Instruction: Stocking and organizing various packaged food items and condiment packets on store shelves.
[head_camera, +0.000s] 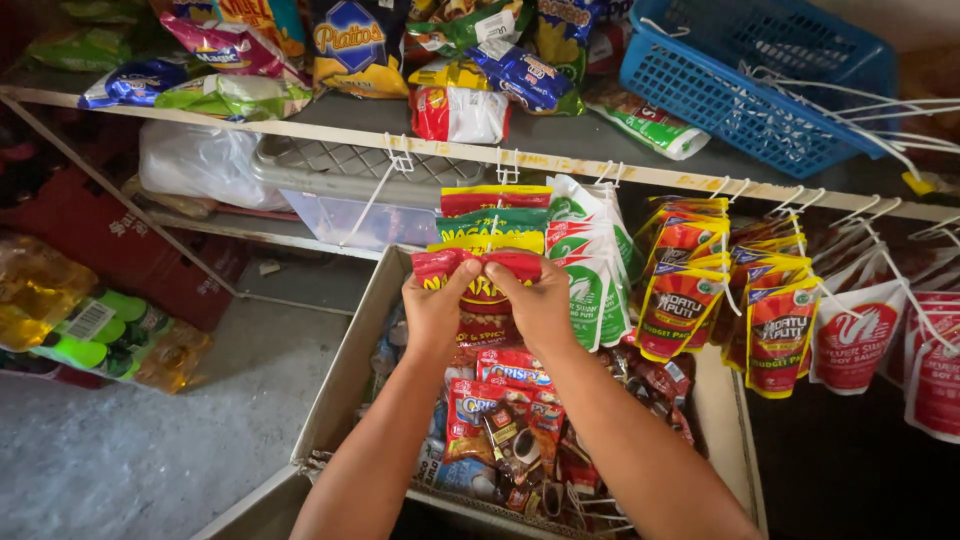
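I have both hands up at the shelf's front edge — my left hand and right hand each pinch the top of a red snack packet, which hangs on a white wire hook over the cardboard box of sachets, just beside green-and-white pouches.

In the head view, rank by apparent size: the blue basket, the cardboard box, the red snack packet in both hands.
1. Cardboard box, though it sits nearer the camera, so its lead over the basket is unsure.
2. Blue basket, partly cut off at the top edge.
3. Red snack packet, held by left hand and right hand.
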